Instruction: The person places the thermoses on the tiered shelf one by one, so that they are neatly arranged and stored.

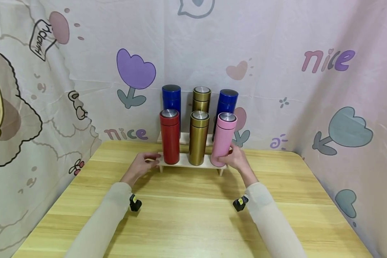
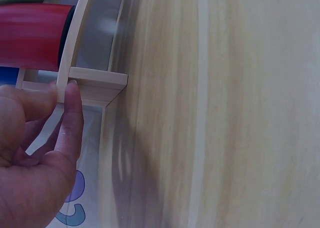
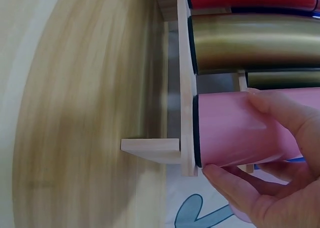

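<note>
A pink thermos bottle [image 1: 223, 141] stands upright at the right end of the front shelf of a light wooden two-tier rack [image 1: 184, 163]. My right hand [image 1: 235, 157] grips its lower part, thumb on one side and fingers on the other, as the right wrist view shows. At the rack's left end my left hand [image 1: 145, 164] pinches the edge of the front shelf board [image 2: 77, 43] between thumb and fingers. Beside that hand stands a red thermos bottle [image 1: 170, 139]. A gold thermos bottle [image 1: 198, 141] is in the middle of the front shelf.
On the higher back shelf [image 1: 184, 138] stand two blue bottles [image 1: 171, 95] and another gold bottle [image 1: 201, 96], partly hidden by the front row. The rack is on a wooden table [image 1: 187, 215]. A patterned cloth [image 1: 187, 46] hangs behind and at both sides.
</note>
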A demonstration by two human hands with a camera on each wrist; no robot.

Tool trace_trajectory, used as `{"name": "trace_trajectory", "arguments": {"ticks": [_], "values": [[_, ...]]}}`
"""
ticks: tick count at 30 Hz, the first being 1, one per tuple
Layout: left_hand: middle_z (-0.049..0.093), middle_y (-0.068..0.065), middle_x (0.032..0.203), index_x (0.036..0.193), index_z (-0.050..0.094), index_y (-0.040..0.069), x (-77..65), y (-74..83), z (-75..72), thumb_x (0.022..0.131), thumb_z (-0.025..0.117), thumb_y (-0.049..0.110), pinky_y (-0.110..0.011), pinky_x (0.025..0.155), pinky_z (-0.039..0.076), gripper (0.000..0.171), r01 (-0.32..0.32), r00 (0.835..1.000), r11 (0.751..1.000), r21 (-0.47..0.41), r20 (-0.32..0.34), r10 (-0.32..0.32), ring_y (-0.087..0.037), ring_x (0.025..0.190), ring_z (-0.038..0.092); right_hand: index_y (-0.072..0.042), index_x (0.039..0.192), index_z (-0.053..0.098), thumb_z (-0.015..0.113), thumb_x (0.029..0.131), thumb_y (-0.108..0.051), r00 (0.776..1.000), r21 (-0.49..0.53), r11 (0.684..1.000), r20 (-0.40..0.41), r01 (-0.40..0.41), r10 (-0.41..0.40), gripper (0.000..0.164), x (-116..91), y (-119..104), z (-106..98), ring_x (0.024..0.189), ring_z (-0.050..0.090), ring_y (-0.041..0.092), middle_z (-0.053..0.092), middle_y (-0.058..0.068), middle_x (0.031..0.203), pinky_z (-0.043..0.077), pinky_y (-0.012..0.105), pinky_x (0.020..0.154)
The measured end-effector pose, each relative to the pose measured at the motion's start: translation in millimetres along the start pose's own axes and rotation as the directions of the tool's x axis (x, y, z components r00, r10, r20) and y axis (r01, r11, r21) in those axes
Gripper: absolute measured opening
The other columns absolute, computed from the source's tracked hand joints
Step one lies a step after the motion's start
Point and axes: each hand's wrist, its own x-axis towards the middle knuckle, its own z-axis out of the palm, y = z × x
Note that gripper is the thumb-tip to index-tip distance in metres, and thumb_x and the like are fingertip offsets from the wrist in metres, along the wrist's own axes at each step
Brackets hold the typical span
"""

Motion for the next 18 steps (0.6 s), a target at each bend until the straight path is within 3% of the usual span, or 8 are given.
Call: {"name": "trace_trajectory", "arguments": {"ticks": [5, 13, 15, 18], "values": [[0.065, -0.028, 0.133, 0.133, 0.066, -0.004, -1.6, -0.2, -1.0, 0.1, 0.065, 0.005, -0.037, 0.088, 0.064, 0.035, 0.025, 1.0, 1.0, 0.002, -0.001, -0.025, -0.019, 0.094, 0.073, -0.003, 0.137, 0.057, 0.085, 0.077, -0.022, 1.0, 0.016, 1.0, -0.003, -0.01, 0.01, 0.068, -2, 0, 4, 0.095, 0.069, 0.029, 0.072, 0.023, 0.113, 0.055, 0.028, 0.072], [0.064, -0.029, 0.136, 0.133, 0.065, -0.006, -3.4, -1.5, -0.6, 0.099, 0.065, 0.005, -0.038, 0.086, 0.065, 0.036, 0.001, 1.0, 1.0, 0.015, -0.008, 0.0, -0.023, 0.095, 0.074, -0.003, 0.139, 0.055, 0.085, 0.079, -0.02, 0.999, 0.029, 0.999, 0.004, 0.032, -0.032, 0.069, 0, 4, 6, 0.098, 0.068, 0.032, 0.071, 0.025, 0.116, 0.057, 0.029, 0.07], [0.064, -0.029, 0.136, 0.134, 0.065, -0.006, -3.9, -1.0, 0.0, 0.1, 0.064, 0.005, -0.039, 0.087, 0.065, 0.035, -0.009, 1.0, 0.999, 0.034, -0.002, 0.009, -0.024, 0.096, 0.073, -0.002, 0.141, 0.053, 0.085, 0.08, -0.02, 0.999, 0.031, 0.999, 0.023, 0.038, -0.039, 0.071, -1, 6, 4, 0.104, 0.068, 0.035, 0.069, 0.026, 0.12, 0.059, 0.032, 0.074], [0.066, -0.027, 0.134, 0.133, 0.065, -0.004, -5.6, 1.2, -0.6, 0.103, 0.061, 0.009, -0.041, 0.087, 0.064, 0.034, -0.039, 0.999, 0.991, 0.131, 0.006, 0.039, -0.028, 0.099, 0.072, 0.0, 0.146, 0.048, 0.083, 0.083, -0.021, 0.998, 0.018, 0.999, 0.062, 0.032, -0.033, 0.075, -5, 8, -4, 0.117, 0.066, 0.042, 0.065, 0.029, 0.13, 0.061, 0.042, 0.088]]}}
